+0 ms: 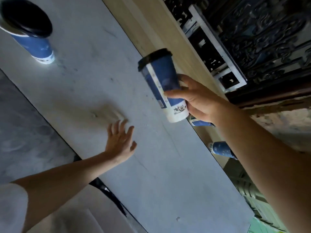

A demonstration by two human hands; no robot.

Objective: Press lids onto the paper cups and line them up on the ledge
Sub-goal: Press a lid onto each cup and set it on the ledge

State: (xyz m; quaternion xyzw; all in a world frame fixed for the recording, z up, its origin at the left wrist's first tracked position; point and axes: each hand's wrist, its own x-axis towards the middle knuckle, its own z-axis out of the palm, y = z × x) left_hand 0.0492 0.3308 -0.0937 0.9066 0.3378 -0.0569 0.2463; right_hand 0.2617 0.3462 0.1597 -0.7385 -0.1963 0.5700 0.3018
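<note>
My right hand (pixel 198 100) grips a blue and white paper cup (pixel 161 81) by its lower half; the cup carries a black lid and hangs tilted above the far edge of the grey ledge (pixel 151 165). With fingers spread and nothing in it, my left hand (pixel 120 140) hovers just over the middle of the ledge. A second blue cup with a black lid (pixel 32 31) stands on the ledge at the far left.
Beyond the ledge's far edge, two more blue cups (pixel 222 149) (pixel 200 122) show partly behind my right arm. A pale wooden strip (pixel 151 22) and a dark ornate metal grille (pixel 260 39) run along the far side.
</note>
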